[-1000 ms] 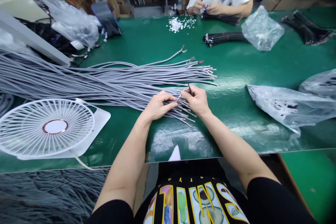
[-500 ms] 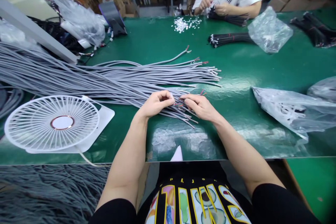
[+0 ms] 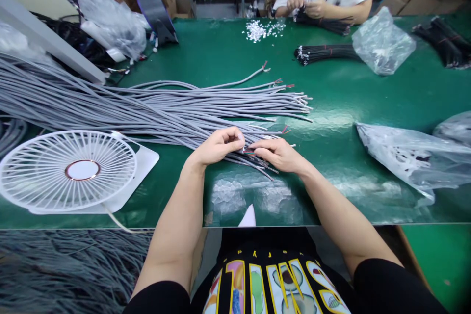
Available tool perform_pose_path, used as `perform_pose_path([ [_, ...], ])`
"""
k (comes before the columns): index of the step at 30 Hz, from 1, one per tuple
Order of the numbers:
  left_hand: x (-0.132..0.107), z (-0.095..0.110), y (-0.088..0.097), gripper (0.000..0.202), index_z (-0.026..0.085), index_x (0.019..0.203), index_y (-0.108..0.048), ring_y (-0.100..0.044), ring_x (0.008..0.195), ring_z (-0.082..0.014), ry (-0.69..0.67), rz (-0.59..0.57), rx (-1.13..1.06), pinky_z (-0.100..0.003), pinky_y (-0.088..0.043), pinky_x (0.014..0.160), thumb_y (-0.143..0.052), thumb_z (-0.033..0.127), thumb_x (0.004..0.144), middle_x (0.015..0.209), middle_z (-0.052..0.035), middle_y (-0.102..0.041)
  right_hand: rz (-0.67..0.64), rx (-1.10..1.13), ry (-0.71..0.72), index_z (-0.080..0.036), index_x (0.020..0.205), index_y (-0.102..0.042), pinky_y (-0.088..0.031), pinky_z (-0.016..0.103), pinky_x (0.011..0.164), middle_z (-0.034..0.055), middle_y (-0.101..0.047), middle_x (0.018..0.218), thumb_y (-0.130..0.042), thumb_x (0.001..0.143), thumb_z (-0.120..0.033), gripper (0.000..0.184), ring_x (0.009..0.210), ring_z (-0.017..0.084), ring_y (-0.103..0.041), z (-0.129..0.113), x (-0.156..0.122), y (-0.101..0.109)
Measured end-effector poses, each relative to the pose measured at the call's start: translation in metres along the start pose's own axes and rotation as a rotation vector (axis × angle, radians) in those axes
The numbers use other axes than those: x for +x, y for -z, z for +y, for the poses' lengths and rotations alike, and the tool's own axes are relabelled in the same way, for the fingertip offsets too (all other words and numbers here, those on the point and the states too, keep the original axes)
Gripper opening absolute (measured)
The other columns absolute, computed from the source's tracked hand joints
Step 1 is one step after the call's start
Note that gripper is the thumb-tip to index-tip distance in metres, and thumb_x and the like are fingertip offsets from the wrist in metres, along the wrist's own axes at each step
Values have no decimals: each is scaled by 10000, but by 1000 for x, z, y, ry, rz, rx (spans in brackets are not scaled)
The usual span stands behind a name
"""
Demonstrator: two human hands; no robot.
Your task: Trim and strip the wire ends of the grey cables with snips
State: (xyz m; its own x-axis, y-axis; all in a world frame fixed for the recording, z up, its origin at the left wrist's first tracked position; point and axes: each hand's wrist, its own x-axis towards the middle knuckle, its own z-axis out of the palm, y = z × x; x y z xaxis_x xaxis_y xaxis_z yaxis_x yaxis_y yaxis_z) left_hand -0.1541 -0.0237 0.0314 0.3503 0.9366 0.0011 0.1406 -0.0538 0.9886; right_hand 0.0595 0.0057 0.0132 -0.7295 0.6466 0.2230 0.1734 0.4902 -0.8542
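Thumb and forefinger of my left hand (image 3: 220, 145) pinch the end of a grey cable, from which thin coloured wires (image 3: 248, 151) stick out to the right. My right hand (image 3: 278, 155) has its fingertips closed on the tips of those wires. Both hands hover just over the front ends of a thick bundle of grey cables (image 3: 162, 108) that runs in from the left. Several cable ends show stripped red wires or pale tips. The cable's path behind my left hand is hidden among the others.
A white fan (image 3: 83, 170) lies at the left front. Clear plastic bags (image 3: 408, 157) rest on the right. Across the green table (image 3: 206, 54), a person handles black cables (image 3: 326, 23) beside small white pieces (image 3: 257, 31). More grey cables (image 3: 66, 265) hang below the table edge.
My right hand has shifted slightly left and down, and its fingertips are closer to my left hand along the coloured wires. My left hand stays almost where it was.
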Motion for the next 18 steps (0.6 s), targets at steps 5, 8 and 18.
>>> perform_pose_path([
  [5,0,-1,-1,276,145,728,-552,-486,622,-89,-13,-16,-18,-220,-402,628,-665,387,798,674,9,-550,-25,13,20,-137,970,-721,-426,213,631,23,-711,809,-467,913,-338,329,673,109,-587,-2,1,0],
  [8,-1,-1,0,280,146,735,-552,-510,624,-93,-6,-18,-30,-220,-418,629,-667,393,799,672,4,-564,-42,17,19,-141,975,-724,-415,204,611,11,-696,772,-464,915,-355,342,644,100,-569,-2,1,1],
  [18,-1,3,-1,313,155,720,-532,-567,599,-111,29,-52,-57,-239,-469,621,-672,427,786,633,5,-572,-31,5,46,-175,975,-733,-470,229,672,33,-740,900,-488,896,-333,303,734,135,-641,0,3,-3],
])
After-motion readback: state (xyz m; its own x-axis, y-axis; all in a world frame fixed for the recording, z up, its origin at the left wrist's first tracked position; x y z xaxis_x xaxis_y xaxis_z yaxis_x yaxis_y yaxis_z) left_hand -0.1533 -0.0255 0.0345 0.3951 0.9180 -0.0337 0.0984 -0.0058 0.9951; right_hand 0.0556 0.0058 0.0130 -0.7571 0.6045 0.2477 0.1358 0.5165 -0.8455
